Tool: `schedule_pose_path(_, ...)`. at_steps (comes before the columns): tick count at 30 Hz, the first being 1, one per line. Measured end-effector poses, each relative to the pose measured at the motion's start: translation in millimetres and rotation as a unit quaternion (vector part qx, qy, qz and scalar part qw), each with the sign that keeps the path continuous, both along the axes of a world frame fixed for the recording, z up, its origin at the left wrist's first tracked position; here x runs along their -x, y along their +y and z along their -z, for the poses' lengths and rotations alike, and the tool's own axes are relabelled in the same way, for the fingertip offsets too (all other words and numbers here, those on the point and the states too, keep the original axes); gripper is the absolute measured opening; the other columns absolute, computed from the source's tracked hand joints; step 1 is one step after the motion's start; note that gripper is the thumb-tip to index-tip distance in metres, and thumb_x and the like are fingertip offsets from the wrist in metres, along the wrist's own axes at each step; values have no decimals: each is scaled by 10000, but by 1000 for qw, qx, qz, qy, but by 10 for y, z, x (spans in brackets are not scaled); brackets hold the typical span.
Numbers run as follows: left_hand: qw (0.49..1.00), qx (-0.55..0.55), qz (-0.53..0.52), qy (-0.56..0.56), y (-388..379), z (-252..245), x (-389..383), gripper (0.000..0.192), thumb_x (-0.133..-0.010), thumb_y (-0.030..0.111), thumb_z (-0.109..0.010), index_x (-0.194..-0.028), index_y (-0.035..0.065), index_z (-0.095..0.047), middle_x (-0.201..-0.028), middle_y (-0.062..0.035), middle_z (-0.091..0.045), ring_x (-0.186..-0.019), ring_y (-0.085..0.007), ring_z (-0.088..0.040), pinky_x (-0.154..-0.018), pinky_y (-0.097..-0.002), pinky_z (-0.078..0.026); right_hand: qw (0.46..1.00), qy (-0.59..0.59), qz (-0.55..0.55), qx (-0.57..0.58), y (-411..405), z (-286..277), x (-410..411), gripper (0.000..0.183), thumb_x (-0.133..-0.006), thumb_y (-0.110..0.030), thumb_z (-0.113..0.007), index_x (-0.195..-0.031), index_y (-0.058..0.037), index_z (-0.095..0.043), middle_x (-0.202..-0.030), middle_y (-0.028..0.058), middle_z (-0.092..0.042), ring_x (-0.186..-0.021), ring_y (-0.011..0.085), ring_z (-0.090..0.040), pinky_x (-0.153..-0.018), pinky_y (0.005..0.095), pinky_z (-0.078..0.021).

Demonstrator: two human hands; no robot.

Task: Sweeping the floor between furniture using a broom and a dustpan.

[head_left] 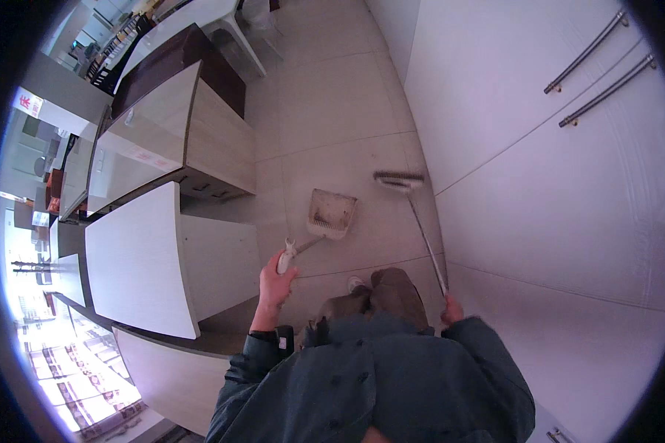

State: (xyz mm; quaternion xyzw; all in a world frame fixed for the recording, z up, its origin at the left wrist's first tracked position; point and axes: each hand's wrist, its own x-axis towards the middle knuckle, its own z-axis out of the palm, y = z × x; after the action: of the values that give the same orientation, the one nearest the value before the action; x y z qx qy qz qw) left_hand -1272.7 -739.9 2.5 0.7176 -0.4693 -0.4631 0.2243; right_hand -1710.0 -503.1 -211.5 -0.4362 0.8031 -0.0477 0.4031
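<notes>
My left hand [276, 281] grips the pale handle of a long-handled dustpan [332, 213]. The pan is light and dirty inside, with a toothed edge on the handle side, and sits low at the floor in front of me. In my right hand [452, 311] is the metal pole of a broom [428, 243]. Its bristle head [399, 180] lies at the floor to the right of the dustpan, apart from it and close to the foot of the white cabinets. Part of the right hand is hidden by the sleeve.
White cabinet doors [499, 116] with bar handles [587, 52] line the right side. A wood-grain cabinet [219, 133] and a white cabinet or table unit [138, 260] stand to the left. Farther ahead is a white table [172, 30]. The tiled floor [332, 105] runs between them.
</notes>
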Motion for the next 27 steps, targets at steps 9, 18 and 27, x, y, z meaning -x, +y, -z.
schedule_pose_path(9, 998, -17, -55, 3, -510, -27, 175, 439, -717, 112, -632, -1142, 77, -526, -678, -36, -550, -441, -86, -452, -394, -252, -383, 984, 10, -104, -142, -48, 229, 375, 442, -750, -240, -536, -1168, -127, -446, -926, 233, -577, -867, 420, -552, -735, 488, -433)
schedule_pose_path(18, 990, -50, -129, 13, -1013, -179, 555, 390, -746, 98, -598, -1130, 78, -533, -616, -12, -506, -406, -76, -425, -356, -243, -355, 971, 35, -177, 155, -3615, 842, 692, 246, -837, -213, -431, -947, -20, -535, -793, 199, -572, -694, 336, -573, -591, 426, -452)
schedule_pose_path(27, 990, -64, -124, 8, -1398, -232, 767, 414, -742, 85, -597, -1149, 79, -524, -647, -9, -525, -415, -76, -433, -373, -233, -365, 990, 5, -110, 84, -3545, 678, 797, 520, -665, -87, -600, -1161, -72, -442, -964, 193, -569, -938, 377, -528, -753, 456, -428)
